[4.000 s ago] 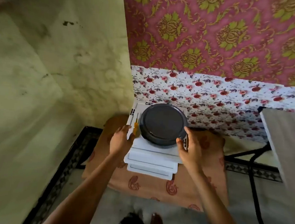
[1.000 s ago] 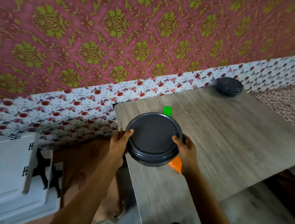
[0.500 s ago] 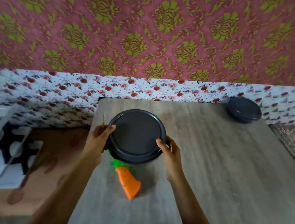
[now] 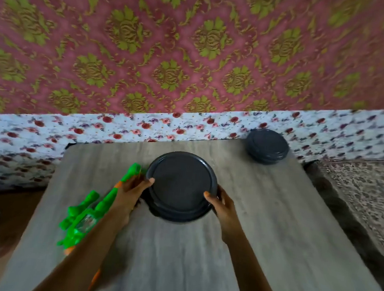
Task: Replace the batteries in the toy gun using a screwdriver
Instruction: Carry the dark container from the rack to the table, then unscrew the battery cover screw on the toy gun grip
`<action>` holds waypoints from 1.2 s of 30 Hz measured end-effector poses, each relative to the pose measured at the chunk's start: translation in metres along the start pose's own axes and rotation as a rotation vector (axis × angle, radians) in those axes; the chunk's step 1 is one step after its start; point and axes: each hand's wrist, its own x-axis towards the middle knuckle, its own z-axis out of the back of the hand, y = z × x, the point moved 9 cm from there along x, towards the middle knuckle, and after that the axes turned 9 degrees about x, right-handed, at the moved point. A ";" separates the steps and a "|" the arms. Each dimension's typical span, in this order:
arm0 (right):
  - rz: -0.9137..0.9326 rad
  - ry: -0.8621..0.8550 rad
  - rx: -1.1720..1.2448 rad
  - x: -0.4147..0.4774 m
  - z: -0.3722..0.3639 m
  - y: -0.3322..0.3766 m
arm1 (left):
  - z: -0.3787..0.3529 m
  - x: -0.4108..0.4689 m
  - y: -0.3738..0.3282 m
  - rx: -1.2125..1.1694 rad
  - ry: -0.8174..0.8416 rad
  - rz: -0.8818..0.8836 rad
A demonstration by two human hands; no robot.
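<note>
Gripping one round dark lidded container (image 4: 181,185) from both sides, two hands are in view: the left hand (image 4: 130,192) is clamped on its left rim, the right hand (image 4: 222,204) on its right rim, thumbs lying over the lid edge. Whether the container rests on the bench (image 4: 260,231) or is just above it cannot be told. Its lid is on, so the contents are hidden. A second dark lidded container (image 4: 266,146), also closed, stands at the far right corner of the bench, well apart. One green and orange toy gun (image 4: 84,215) lies on the bench to the left, partly under the left forearm, its muzzle close to the held container
</note>
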 end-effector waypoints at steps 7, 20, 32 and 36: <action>0.120 -0.065 -0.092 0.076 0.047 0.023 | -0.078 0.073 -0.014 0.044 0.145 -0.015; 0.205 -0.240 -0.021 0.207 0.123 0.022 | -0.190 0.175 -0.025 -0.051 0.181 -0.032; 0.421 -0.435 -0.083 0.128 0.105 -0.007 | -0.163 0.135 0.016 -0.102 -0.048 -0.232; 0.436 -0.286 -0.166 0.101 0.074 -0.022 | -0.146 0.103 0.034 -0.113 -0.074 -0.216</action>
